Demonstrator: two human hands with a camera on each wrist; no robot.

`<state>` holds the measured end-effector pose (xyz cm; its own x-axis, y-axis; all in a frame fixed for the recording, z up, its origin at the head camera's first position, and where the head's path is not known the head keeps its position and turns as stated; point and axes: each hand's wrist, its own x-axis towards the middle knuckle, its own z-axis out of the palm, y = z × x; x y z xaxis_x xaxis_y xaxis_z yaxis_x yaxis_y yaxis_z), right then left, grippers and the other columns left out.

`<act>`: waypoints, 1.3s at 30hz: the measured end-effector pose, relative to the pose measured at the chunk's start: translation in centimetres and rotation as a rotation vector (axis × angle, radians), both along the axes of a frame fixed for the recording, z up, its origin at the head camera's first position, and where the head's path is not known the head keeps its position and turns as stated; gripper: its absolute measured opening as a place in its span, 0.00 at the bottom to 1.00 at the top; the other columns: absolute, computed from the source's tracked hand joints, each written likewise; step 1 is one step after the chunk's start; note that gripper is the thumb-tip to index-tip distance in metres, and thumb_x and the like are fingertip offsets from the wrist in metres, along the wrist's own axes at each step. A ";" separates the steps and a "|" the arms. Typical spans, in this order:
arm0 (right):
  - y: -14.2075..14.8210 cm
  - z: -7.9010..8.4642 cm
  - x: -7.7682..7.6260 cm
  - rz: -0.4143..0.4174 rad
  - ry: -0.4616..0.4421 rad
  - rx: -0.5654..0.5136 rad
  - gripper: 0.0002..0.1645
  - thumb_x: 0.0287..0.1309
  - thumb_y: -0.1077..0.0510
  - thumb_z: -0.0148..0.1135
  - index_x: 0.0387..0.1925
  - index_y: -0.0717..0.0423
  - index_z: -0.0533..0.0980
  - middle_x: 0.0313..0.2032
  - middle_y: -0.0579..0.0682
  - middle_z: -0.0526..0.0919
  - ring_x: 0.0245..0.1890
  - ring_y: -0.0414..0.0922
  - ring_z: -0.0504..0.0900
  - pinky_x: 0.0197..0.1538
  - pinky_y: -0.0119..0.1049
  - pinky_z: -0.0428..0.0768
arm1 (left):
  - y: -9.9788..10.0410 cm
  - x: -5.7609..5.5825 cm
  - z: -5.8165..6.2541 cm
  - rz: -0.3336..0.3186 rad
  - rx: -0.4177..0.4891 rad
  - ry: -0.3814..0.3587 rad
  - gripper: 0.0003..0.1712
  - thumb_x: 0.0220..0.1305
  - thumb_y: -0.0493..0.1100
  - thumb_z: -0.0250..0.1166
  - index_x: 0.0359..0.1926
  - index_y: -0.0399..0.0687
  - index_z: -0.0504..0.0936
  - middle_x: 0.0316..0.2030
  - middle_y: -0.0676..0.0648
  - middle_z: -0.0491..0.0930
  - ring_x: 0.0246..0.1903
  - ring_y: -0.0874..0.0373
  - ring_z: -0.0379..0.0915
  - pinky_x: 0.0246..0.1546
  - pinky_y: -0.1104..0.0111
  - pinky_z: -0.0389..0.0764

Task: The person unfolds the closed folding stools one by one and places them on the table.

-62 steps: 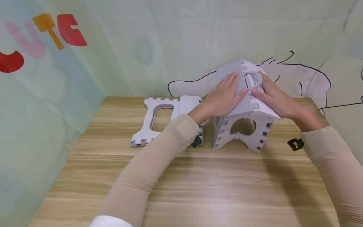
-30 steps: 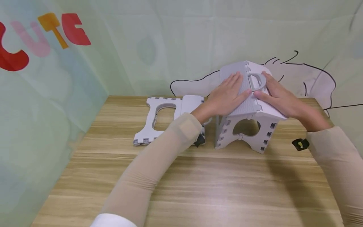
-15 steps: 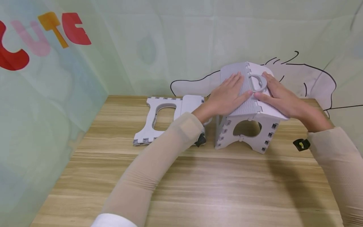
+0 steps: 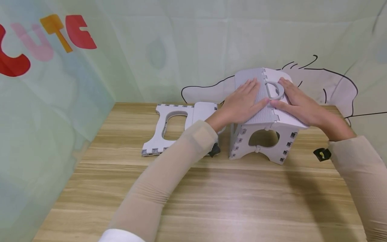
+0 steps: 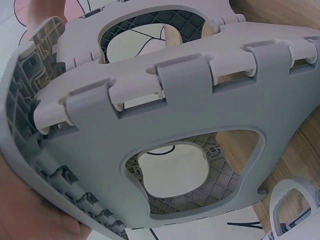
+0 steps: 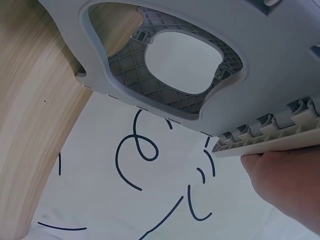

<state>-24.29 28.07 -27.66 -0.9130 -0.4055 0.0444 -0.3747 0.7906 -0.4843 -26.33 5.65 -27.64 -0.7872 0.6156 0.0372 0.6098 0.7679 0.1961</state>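
A light grey-white folding step stool [image 4: 284,139] stands on its legs, its two hinged top panels meeting in a low ridge. My left hand [image 4: 242,104] lies on the textured left panel, fingers straight. On the smooth right panel rests my right hand [image 4: 302,101], fingers extended. Both thumbs come near each other below the loop handle [image 4: 281,90] at the ridge. The left wrist view shows the stool's slotted side leg [image 5: 200,115] and part of the left hand [image 5: 35,205] against the top. In the right wrist view the right hand [image 6: 287,187] touches the panel's outer face.
A second step stool [image 4: 202,111] lies folded flat to the left, partly hidden by the left forearm. Both stand on a wood-grain table [image 4: 229,201]. A printed cloth [image 4: 136,60] hangs close behind and at the left. Black straps [image 4: 322,154] stick out near the wrists.
The ridge of the stool's top has sunk slightly, with both hands staying on the panels. The view shifted a little early on. The folded stool stays put.
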 end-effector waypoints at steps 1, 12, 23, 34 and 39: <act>0.0 0.0 0.0 0.002 0.004 0.001 0.51 0.73 0.39 0.44 0.78 0.61 0.33 0.78 0.58 0.30 0.76 0.57 0.28 0.74 0.62 0.33 | 0.0 0.0 0.0 -0.002 -0.001 0.001 0.44 0.77 0.66 0.28 0.79 0.41 0.37 0.78 0.44 0.31 0.76 0.55 0.25 0.71 0.72 0.27; 0.1 0.0 -0.1 0.007 0.029 0.055 0.53 0.72 0.37 0.46 0.78 0.64 0.36 0.77 0.61 0.32 0.77 0.58 0.31 0.75 0.59 0.35 | 0.2 0.1 0.3 -0.006 -0.036 0.000 0.43 0.77 0.65 0.28 0.79 0.41 0.38 0.78 0.44 0.32 0.76 0.55 0.25 0.72 0.72 0.27; 0.2 0.2 -0.2 0.000 0.024 0.092 0.54 0.71 0.35 0.46 0.78 0.64 0.36 0.78 0.61 0.32 0.77 0.58 0.32 0.74 0.61 0.36 | 0.4 0.0 0.4 0.000 -0.064 0.005 0.43 0.77 0.66 0.28 0.79 0.42 0.39 0.79 0.45 0.32 0.76 0.55 0.26 0.72 0.72 0.28; 0.1 0.5 -0.2 0.009 0.026 0.109 0.55 0.71 0.35 0.47 0.77 0.66 0.37 0.77 0.64 0.34 0.77 0.59 0.33 0.74 0.61 0.38 | 0.4 0.0 0.6 0.002 -0.080 0.012 0.44 0.77 0.67 0.28 0.79 0.42 0.40 0.79 0.45 0.33 0.76 0.55 0.26 0.72 0.72 0.29; 0.1 0.4 -0.3 0.005 0.030 0.110 0.55 0.71 0.35 0.47 0.77 0.66 0.37 0.77 0.64 0.34 0.77 0.59 0.33 0.74 0.62 0.38 | 0.5 -0.1 0.5 0.003 -0.076 0.009 0.44 0.76 0.67 0.28 0.79 0.43 0.40 0.79 0.46 0.33 0.76 0.55 0.26 0.72 0.72 0.29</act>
